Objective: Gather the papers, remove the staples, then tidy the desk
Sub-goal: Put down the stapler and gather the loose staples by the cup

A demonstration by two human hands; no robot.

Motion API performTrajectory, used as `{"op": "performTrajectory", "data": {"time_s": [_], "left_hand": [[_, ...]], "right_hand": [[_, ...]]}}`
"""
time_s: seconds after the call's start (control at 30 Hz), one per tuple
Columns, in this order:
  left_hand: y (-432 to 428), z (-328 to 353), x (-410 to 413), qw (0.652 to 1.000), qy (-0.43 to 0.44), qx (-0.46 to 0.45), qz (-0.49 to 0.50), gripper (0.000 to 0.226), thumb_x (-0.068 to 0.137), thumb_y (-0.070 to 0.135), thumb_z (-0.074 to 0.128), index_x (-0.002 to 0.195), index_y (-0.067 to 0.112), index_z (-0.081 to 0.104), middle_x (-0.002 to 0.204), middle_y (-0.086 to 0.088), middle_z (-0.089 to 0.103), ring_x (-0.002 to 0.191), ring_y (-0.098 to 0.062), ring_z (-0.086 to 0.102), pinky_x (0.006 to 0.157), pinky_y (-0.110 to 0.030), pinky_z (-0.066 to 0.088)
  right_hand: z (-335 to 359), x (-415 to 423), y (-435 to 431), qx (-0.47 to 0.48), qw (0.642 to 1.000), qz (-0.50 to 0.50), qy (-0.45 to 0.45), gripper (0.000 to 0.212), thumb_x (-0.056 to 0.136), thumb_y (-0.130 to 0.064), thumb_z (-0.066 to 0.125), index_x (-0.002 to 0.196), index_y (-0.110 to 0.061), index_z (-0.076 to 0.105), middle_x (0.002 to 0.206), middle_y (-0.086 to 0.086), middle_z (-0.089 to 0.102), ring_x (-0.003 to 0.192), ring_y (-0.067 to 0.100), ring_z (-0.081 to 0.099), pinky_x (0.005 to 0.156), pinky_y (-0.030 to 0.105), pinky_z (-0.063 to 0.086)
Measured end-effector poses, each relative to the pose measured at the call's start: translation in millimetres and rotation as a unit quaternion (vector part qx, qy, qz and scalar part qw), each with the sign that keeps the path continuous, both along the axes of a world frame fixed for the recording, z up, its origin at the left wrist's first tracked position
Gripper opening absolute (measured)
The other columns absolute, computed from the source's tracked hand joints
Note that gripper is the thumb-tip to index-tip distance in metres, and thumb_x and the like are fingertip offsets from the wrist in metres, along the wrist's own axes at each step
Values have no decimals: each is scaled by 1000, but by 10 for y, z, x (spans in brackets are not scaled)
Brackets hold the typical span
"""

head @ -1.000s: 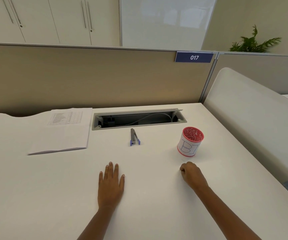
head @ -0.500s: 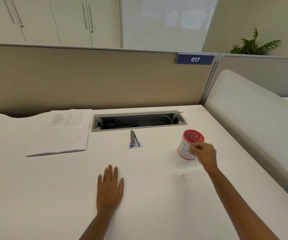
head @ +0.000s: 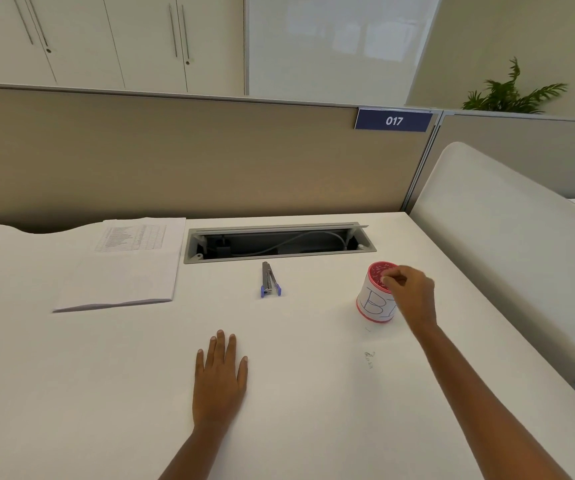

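My right hand (head: 410, 292) hovers over the mouth of a red cup (head: 370, 303) with a white paper label. Its thumb and fingertips pinch together just above the rim, as on a tiny staple that is too small to make out. A few loose staples (head: 369, 359) lie on the white desk (head: 106, 393) in front of the cup. My left hand (head: 220, 375) lies flat on the desk, fingers straight, holding nothing. A blue-and-metal staple remover (head: 269, 280) lies mid-desk. The stack of papers (head: 123, 271) sits squared at the back left.
An open cable tray (head: 279, 242) is sunk into the desk behind the staple remover. A beige partition (head: 175, 157) closes the back. A white curved divider (head: 504, 237) runs along the right side.
My right hand rose from the desk where the loose staples lie and moved up to the cup's mouth, fingers pinched. My left hand stayed flat in place.
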State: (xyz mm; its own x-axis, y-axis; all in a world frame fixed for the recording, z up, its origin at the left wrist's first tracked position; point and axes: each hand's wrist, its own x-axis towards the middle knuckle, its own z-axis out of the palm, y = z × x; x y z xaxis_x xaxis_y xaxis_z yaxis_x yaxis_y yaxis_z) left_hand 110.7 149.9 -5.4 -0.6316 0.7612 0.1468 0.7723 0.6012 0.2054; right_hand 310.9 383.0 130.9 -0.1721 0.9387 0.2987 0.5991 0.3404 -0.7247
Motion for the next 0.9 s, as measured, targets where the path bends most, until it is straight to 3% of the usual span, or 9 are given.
{"op": "performTrajectory", "data": {"time_s": [0.1,0.2,0.3,0.47,0.57,0.7,0.9], "left_hand": [[13,-5,-6,1000,-5,1,-2,75,96,41,1,113,3,63,119,-20,64,106,-32,64,113,-29,1],[13,5,-3,1000,-11,1,-5,74,96,41,1,114,3,62,119,-20,64,105,-32,64,114,-24,-9],[14,21,-9,1000,-13,-1,-7,74,96,41,1,114,3,62,119,-20,64,105,-32,64,113,-27,-2],[3,22,-2,1000,-20,-5,-7,75,96,42,1,114,3,63,120,-19,63,105,-31,64,102,-36,20],[0,25,-1,1000,-16,4,-3,75,96,42,1,114,2,62,119,-20,63,105,-32,64,105,-34,13],[-8,45,5,1000,-19,-4,-4,76,96,41,1,112,2,64,118,-20,64,104,-32,65,98,-37,24],[-20,46,11,1000,-19,-2,-3,76,96,41,0,111,2,64,117,-21,65,103,-33,66,97,-38,25]], "right_hand": [[-317,-4,-166,-32,997,48,-45,16,81,2,57,90,1,71,96,19,72,92,32,65,78,27,45],[-635,27,-196,-79,981,90,-155,28,85,8,45,101,4,68,112,20,67,107,32,60,93,29,43],[-789,69,-214,-92,961,122,-231,37,85,11,38,113,2,60,122,19,59,115,31,52,97,31,39],[-855,155,-356,-56,938,166,-298,38,78,13,44,112,3,59,114,17,56,110,31,52,89,36,44],[-930,242,-504,-19,937,177,-299,28,83,10,43,102,4,64,103,17,61,102,32,56,82,37,47],[-954,350,-644,-22,939,193,-282,29,88,4,43,108,-1,64,106,13,63,104,26,56,88,29,45],[-890,409,-723,-52,942,182,-276,25,87,2,48,106,-2,64,105,9,61,101,24,55,84,29,45]]}}
